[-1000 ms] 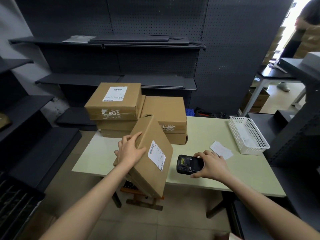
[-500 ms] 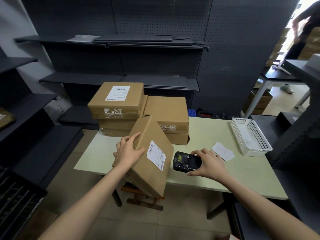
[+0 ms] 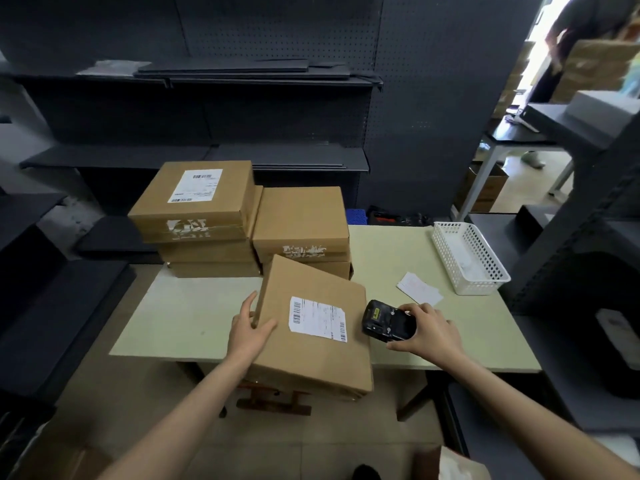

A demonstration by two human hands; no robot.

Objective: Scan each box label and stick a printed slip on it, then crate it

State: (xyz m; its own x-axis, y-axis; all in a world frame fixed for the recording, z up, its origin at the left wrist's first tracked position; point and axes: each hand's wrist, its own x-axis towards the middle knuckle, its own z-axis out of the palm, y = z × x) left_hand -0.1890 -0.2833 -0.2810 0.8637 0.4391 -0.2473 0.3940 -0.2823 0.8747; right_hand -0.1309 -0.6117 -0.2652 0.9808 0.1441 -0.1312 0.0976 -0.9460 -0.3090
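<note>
Cardboard boxes (image 3: 313, 327): roughly six. Scanner (image 3: 388, 321): one. Paper slip (image 3: 419, 288): one. White basket (image 3: 467, 258): one. Hands (image 3: 249, 329): two.

There is one view only — a wide-angle camera worn on the person's head, looking forward and steeply down. Both forearms reach in from the bottom edge, so the hands sit close below the lens. The pale desk (image 3: 194, 320) fills the middle ground, dark pegboard shelving (image 3: 242, 109) stands behind it, and straight lines bow outward toward the frame's edges.
</note>
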